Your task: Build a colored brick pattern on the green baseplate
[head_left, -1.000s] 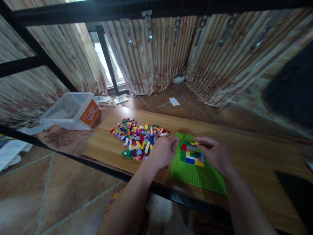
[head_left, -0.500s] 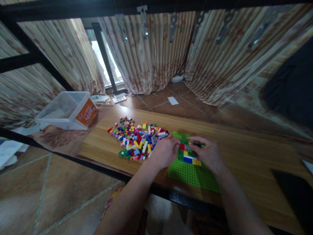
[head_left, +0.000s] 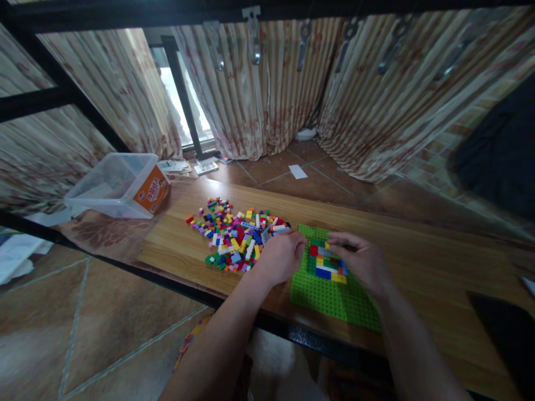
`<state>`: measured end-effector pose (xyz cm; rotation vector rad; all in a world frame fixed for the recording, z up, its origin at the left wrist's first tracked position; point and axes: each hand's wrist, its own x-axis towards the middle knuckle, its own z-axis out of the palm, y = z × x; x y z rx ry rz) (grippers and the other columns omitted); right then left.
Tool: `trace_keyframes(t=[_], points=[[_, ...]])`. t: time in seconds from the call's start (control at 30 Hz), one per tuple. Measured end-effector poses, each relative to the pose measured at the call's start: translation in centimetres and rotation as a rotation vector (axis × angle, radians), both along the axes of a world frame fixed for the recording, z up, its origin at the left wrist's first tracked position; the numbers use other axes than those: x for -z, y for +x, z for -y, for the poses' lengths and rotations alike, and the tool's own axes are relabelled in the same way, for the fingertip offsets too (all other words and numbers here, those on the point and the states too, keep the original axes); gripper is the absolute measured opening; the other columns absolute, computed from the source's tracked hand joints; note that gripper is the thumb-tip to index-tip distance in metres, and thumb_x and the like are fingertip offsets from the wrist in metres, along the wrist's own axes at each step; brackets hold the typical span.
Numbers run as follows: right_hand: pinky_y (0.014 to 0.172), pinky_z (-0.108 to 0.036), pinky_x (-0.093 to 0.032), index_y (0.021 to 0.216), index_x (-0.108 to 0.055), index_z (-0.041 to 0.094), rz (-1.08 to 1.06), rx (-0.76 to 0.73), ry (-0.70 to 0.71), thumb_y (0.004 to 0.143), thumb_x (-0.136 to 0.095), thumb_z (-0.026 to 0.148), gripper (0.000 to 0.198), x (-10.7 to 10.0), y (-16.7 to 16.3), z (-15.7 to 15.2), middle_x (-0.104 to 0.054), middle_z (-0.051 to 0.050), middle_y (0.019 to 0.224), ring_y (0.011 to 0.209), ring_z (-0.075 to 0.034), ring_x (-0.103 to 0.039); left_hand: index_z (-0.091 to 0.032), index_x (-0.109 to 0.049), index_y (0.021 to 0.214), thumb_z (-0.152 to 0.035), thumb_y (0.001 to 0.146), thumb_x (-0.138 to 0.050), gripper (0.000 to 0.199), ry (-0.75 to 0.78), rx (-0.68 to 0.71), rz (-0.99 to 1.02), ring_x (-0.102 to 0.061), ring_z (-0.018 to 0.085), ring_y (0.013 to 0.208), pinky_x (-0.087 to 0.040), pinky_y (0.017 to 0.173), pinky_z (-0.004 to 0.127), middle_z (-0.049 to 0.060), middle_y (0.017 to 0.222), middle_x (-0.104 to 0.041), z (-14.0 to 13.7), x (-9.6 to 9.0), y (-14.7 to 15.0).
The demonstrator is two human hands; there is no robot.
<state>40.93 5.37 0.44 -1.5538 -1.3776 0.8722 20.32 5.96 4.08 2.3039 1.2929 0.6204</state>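
Note:
A green studded baseplate (head_left: pixel 330 303) lies on the table, with a low build of coloured toy bricks (head_left: pixel 323 273) on its upper middle part. My left hand (head_left: pixel 285 257) is over the plate's left edge, its fingers curled together; whatever they hold, if anything, is hidden. On the other side, my right hand (head_left: pixel 363 260) reaches over the build, thumb and forefinger close together at its upper right part. What lies between those fingertips is too small to make out. A loose pile of mixed bricks (head_left: pixel 236 236) is spread left of my left hand.
The bricks and plate lie on a long wooden table (head_left: pixel 167 245). A clear plastic box (head_left: pixel 112 189) with an orange label stands beyond its left end. At the right is a flat black object (head_left: pixel 501 328). A dark metal bar (head_left: pixel 125 14) with hanging hooks crosses above.
The whole view has shifted slightly to the right. My right hand has moved a little up and away from the build's right side, uncovering more bricks. My left hand has stayed nearly in place.

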Motion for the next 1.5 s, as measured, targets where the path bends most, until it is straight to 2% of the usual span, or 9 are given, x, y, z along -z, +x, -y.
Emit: trace_keyframes(t=[0.5,0.67,0.77,0.87,1.0,1.17,1.5], points=[[0.081,-0.04,-0.052,0.092,-0.074,0.023,-0.038,0.019,-0.008,0.067,-0.07,0.029,0.026,0.5,-0.1,-0.2,-0.073,-0.004,0.087,0.081,-0.02,-0.066,-0.017,-0.064,0.081,-0.014,0.089,-0.042,0.023,0.028,0.007,0.006,-0.059,0.014,0.073,-0.044,0.067,0.024,0.004,0.08,-0.062,-0.1,0.2,0.0],[0.083,-0.041,-0.053,0.094,-0.074,0.023,-0.093,0.029,-0.01,0.063,-0.073,0.03,0.031,0.5,0.0,-0.2,-0.073,-0.005,0.098,0.09,-0.023,-0.067,-0.017,-0.064,0.082,-0.014,0.089,-0.042,0.023,0.007,0.007,0.017,-0.059,0.014,0.074,-0.044,0.069,0.024,0.004,0.083,-0.063,-0.1,0.1,-0.1],[0.085,-0.041,-0.052,0.093,-0.073,0.022,-0.108,0.092,0.023,0.067,-0.071,0.033,0.029,0.5,0.1,-0.4,-0.074,-0.006,0.098,0.09,-0.023,-0.067,-0.017,-0.064,0.083,-0.015,0.089,-0.044,0.021,-0.009,-0.004,0.025,-0.06,0.014,0.075,-0.045,0.07,0.024,0.004,0.084,-0.064,-0.1,0.1,-0.3],[0.084,-0.04,-0.052,0.092,-0.074,0.021,-0.028,0.147,0.03,0.072,-0.066,0.039,0.028,0.8,0.2,-0.6,-0.074,-0.007,0.096,0.086,-0.022,-0.068,-0.018,-0.065,0.084,-0.015,0.088,-0.045,0.021,-0.006,-0.02,0.035,-0.061,0.014,0.075,-0.046,0.07,0.024,0.004,0.082,-0.065,-0.3,0.0,-0.5],[0.08,-0.037,-0.051,0.091,-0.074,0.021,0.134,0.123,0.011,0.075,-0.062,0.044,0.03,0.9,-0.1,-0.7,-0.075,-0.006,0.092,0.084,-0.022,-0.068,-0.017,-0.067,0.087,-0.013,0.087,-0.047,0.02,0.012,-0.055,0.112,-0.062,0.015,0.078,-0.048,0.072,0.024,0.004,0.085,-0.067,-0.8,0.0,-1.3],[0.077,-0.037,-0.049,0.08,-0.074,0.022,0.286,0.09,0.011,0.075,-0.06,0.045,0.028,0.7,-0.5,-0.6,-0.074,-0.006,0.085,0.08,-0.023,-0.066,-0.018,-0.068,0.09,-0.015,0.087,-0.049,0.02,0.062,-0.168,0.236,-0.064,0.015,0.081,-0.049,0.072,0.024,0.004,0.088,-0.07,-1.5,0.0,-2.6],[0.071,-0.034,-0.047,0.076,-0.073,0.023,0.339,0.056,-0.01,0.076,-0.059,0.047,0.028,0.8,-0.1,-0.4,-0.072,-0.004,0.081,0.076,-0.022,-0.064,-0.018,-0.07,0.089,-0.014,0.086,-0.051,0.02,0.09,-0.248,0.289,-0.063,0.014,0.078,-0.049,0.072,0.024,0.003,0.086,-0.071,-1.8,-0.4,-3.4]])
